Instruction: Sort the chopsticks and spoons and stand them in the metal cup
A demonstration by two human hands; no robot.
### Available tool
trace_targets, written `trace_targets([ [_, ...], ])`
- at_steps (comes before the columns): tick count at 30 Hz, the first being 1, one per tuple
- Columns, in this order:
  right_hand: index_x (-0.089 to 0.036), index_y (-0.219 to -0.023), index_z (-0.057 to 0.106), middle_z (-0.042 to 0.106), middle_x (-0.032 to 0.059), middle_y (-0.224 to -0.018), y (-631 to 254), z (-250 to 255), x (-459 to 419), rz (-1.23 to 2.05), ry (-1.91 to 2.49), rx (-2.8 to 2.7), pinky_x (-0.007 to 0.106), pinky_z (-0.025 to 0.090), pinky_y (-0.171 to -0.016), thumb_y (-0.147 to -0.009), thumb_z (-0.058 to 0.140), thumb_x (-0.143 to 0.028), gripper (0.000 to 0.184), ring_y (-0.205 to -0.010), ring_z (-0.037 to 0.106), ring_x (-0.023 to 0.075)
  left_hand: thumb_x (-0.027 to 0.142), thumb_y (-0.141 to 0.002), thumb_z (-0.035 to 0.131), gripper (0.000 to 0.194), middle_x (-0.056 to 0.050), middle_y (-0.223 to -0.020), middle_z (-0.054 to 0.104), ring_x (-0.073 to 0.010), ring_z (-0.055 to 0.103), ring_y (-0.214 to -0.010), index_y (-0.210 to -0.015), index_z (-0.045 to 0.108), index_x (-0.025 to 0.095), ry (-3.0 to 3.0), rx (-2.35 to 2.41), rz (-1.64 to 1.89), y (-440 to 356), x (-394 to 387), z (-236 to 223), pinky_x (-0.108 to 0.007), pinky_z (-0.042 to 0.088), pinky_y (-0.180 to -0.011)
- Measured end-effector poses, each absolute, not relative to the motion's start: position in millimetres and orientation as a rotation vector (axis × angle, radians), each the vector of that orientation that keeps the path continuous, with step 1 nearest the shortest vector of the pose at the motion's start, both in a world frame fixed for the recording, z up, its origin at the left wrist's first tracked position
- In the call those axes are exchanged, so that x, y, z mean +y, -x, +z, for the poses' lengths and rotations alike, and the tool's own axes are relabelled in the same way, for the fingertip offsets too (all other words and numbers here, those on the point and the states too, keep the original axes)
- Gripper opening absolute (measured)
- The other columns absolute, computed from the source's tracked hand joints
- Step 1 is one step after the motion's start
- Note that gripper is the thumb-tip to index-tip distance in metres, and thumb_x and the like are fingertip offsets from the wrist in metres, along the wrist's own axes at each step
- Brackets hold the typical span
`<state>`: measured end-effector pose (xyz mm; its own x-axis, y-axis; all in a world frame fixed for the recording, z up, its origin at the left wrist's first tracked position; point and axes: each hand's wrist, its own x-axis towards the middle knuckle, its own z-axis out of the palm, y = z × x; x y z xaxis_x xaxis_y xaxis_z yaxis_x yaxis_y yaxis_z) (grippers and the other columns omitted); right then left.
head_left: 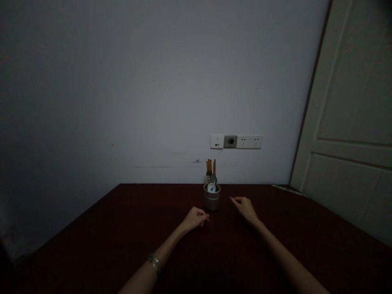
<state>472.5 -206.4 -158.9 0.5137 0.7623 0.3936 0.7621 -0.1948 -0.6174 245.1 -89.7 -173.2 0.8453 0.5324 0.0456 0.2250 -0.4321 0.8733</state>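
A grey cup-shaped utensil holder (212, 199) stands on the dark red-brown table (122, 237), near its far edge. Wooden chopsticks (210, 165) and a couple of spoons (212, 183) stick out of it. My left hand (194, 218) rests on the table just left of and in front of the holder, fingers curled loosely with nothing visible in them. My right hand (244, 208) lies just right of the holder, fingers stretched toward it and a little apart, holding nothing. Neither hand touches the holder. A bracelet (154, 262) is on my left wrist.
A plain pale wall stands behind the table, with a row of wall sockets and a switch (235, 141) above the holder. A white panelled door (349, 122) is at the right. A thin flat object (289, 190) lies at the table's far right corner.
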Motion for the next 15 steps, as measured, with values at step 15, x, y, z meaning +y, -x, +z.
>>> trace_targets([
  [15,-0.020,-0.091,0.066,0.064,0.0078,-0.099,-452,-181,-223,-0.200,2.126,-1.398,0.027,0.042,-0.081,-0.082,0.040,-0.028,0.028,-0.097,0.057,0.0196,0.043,-0.075,0.047,0.039,0.005,-0.042,0.043,-0.0069,0.035,-0.040,-0.068,0.064,0.009,-2.008,0.543,0.500,-246,-90,-178,-0.019,0.026,-0.045],
])
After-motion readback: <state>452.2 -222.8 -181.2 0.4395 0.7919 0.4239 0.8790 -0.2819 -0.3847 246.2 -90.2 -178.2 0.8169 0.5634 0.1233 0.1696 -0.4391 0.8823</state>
